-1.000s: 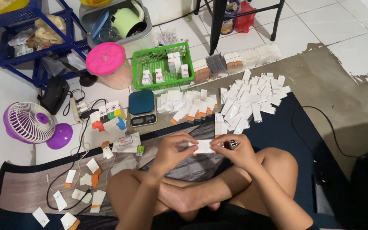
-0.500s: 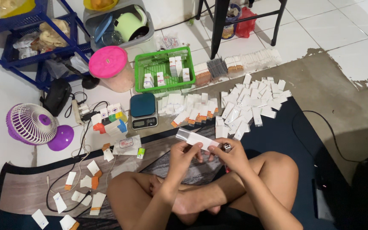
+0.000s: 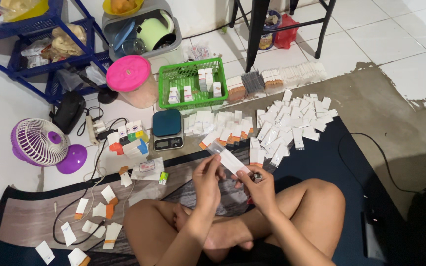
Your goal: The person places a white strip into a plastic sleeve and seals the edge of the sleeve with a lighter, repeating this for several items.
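I sit cross-legged on a dark mat. Both my hands hold a long, flat white carton (image 3: 228, 157) over my lap. My left hand (image 3: 207, 181) grips its near-left side and my right hand (image 3: 257, 186) pinches its lower right end, with a small dark ring-like object at the fingers. Just beyond my hands lies a heap of small white boxes (image 3: 292, 125), several with orange ends (image 3: 223, 135).
A blue digital scale (image 3: 167, 129) and a green basket (image 3: 191, 81) with small boxes stand ahead. A pink-lidded jar (image 3: 130, 79), purple fan (image 3: 43, 144), power strip with cables (image 3: 93, 129) and blue rack (image 3: 35, 44) are left. Flat cartons (image 3: 82, 224) litter the mat. Stool legs (image 3: 257, 24) stand behind.
The white carton was short and level between my hands; now it is stretched out long and tilted up to the left. My hands have drawn slightly nearer my lap.
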